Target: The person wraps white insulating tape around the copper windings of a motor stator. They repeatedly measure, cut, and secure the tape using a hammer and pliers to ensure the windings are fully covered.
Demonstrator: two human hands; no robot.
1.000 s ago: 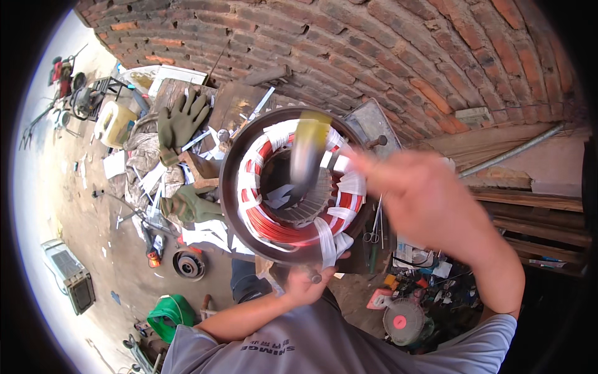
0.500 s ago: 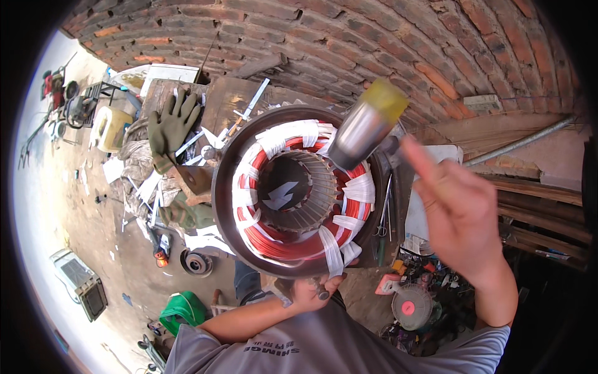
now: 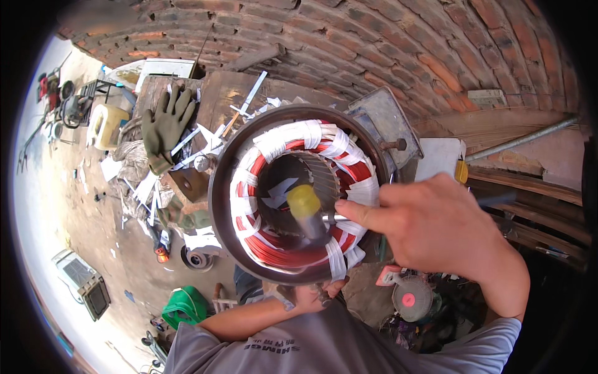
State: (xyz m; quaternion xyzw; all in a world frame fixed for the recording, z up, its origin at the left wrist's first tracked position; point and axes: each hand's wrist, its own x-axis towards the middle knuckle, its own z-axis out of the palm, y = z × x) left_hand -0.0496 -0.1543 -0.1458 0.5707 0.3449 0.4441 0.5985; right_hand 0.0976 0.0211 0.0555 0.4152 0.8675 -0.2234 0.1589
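Note:
A motor stator (image 3: 219, 227) in a dark round housing stands in front of me, its red wire coils (image 3: 274, 254) bound with white tape. My right hand (image 3: 436, 227) is closed round the handle of a mallet (image 3: 305, 209) with a metal body and a yellow face. The mallet's head is over the stator's bore, near the inner side of the coils at the lower right; it is blurred, and I cannot tell if it touches them. My left hand (image 3: 311, 298) is curled against the housing's near edge, beside a bolt; its fingers are partly hidden.
A green work glove (image 3: 167, 128), paper strips and rags lie left of the stator. A yellowish jug (image 3: 104, 126) stands farther left. A brick wall (image 3: 349, 43) rises behind. At lower right is a grey round fan-like thing (image 3: 414, 298); a green container (image 3: 185, 305) is at lower left.
My right hand has swung the mallet down and to the left, from above the coils' far right side to over the bore. My left hand stays at the housing's near edge.

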